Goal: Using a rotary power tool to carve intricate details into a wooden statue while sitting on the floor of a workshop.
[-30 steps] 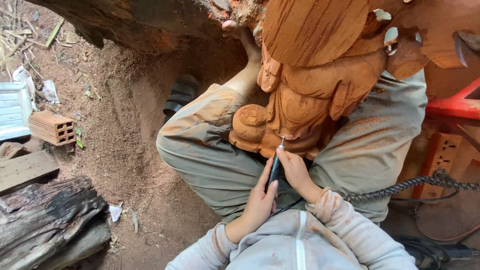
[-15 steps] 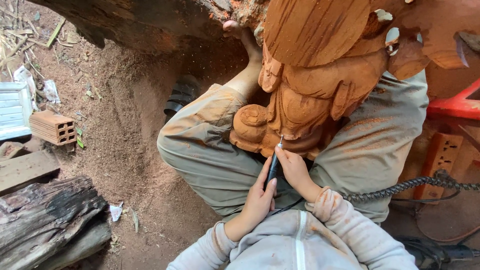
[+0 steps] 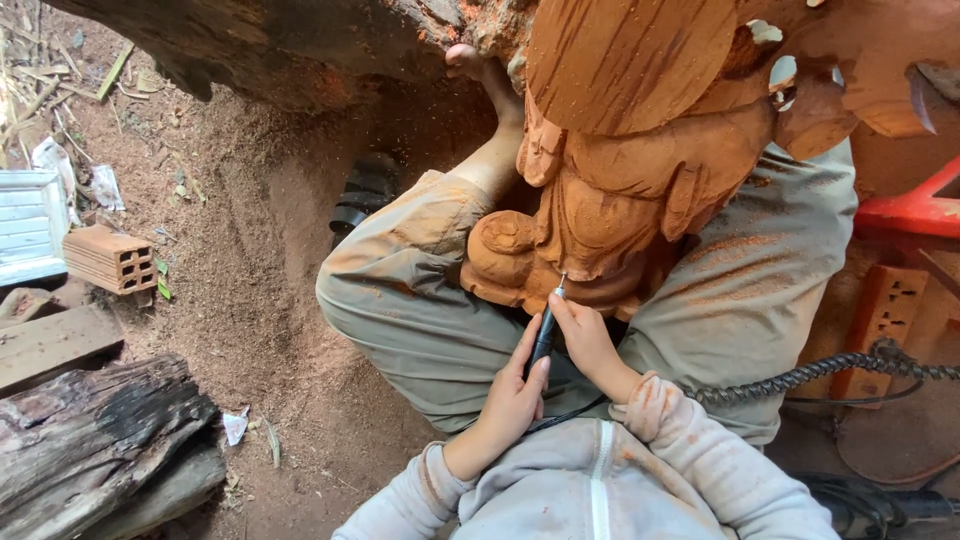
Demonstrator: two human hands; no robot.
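Both hands grip the slim black pen-shaped rotary carving tool (image 3: 543,335): the right hand (image 3: 585,335) pinches it near the tip, the left hand (image 3: 512,400) steadies its rear. Its long axis points up and away, bit touching the reddish-brown carved wooden figure (image 3: 600,215) directly beyond the hands.

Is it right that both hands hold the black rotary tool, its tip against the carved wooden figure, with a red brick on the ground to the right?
Not quite. The head view shows the brick on the left. Otherwise yes: the left hand and right hand hold the black rotary tool, tip against the carved wooden figure.
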